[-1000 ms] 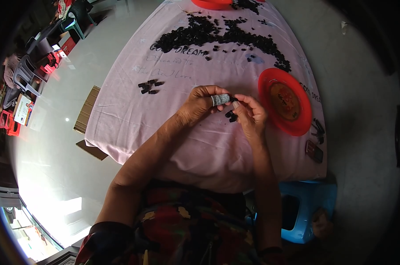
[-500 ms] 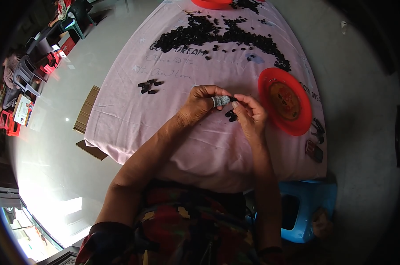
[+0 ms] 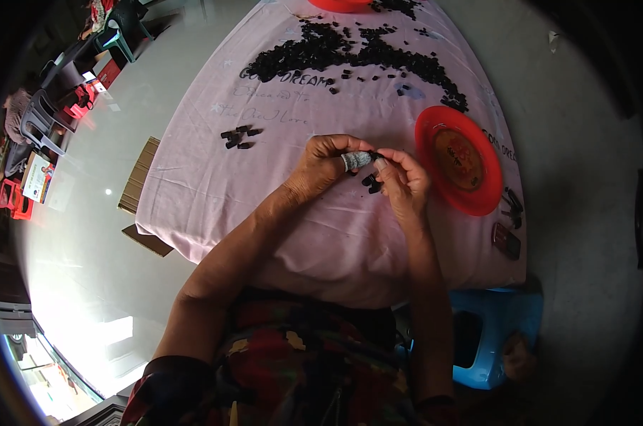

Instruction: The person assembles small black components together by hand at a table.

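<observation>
Over the near middle of the pink cloth (image 3: 293, 227), my left hand (image 3: 320, 167) and my right hand (image 3: 404, 182) meet at the fingertips. Both pinch a small black piece (image 3: 374, 155), mostly covered by the fingers. A grey fabric sleeve (image 3: 356, 160) wraps my left thumb. Several loose black pieces (image 3: 371, 183) lie on the cloth just below the fingertips, partly hidden by my right hand. Another small group of black pieces (image 3: 240, 135) rests to the left of my hands. Farther off spreads a large heap of the same small black pieces (image 3: 307, 51).
A red plate (image 3: 481, 192) lies right of my right hand. Beyond it, near the cloth's right edge, are dark tools (image 3: 512, 206) and a small dark red device (image 3: 506, 241). A blue stool (image 3: 506, 312) stands below. Cardboard (image 3: 138, 177) shows at the left edge.
Almost nothing differs. My fingertips have shifted slightly around the small black piece, which shows a little less. Both hands stay in the same place.
</observation>
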